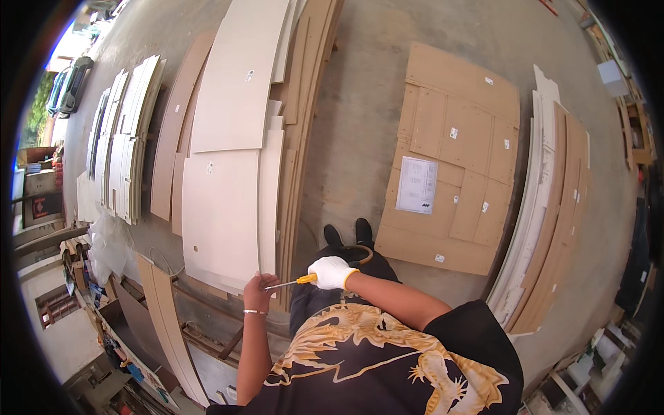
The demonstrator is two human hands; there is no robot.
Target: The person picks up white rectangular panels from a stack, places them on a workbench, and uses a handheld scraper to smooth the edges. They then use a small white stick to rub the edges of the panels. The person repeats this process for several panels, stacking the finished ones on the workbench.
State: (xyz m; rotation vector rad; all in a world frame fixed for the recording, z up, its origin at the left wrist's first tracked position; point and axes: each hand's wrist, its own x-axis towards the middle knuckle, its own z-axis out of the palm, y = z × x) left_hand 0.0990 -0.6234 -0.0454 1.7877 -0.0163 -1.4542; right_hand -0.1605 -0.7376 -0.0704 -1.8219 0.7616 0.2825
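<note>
My right hand [332, 272], in a white knitted glove, is wrapped round the yellow handle of a screwdriver [306, 279]. The thin metal shaft points left toward my left hand [258, 293]. That hand is bare, with a bracelet at the wrist, and its fingers are pinched at the shaft's tip; whether they hold the tip itself or some small part, I cannot make out. Just beyond my left hand lies the near end of a stack of pale panels [221, 214]. Behind the glove shows a tan and dark curved ring [362, 254], partly hidden.
Brown boards with a white paper sheet [416, 185] lie to the right of my feet [348, 234]. Farther right is another stack of boards [553, 207]. White panels [131, 145] and clear plastic wrap [109, 245] are at left, above a metal frame [207, 339].
</note>
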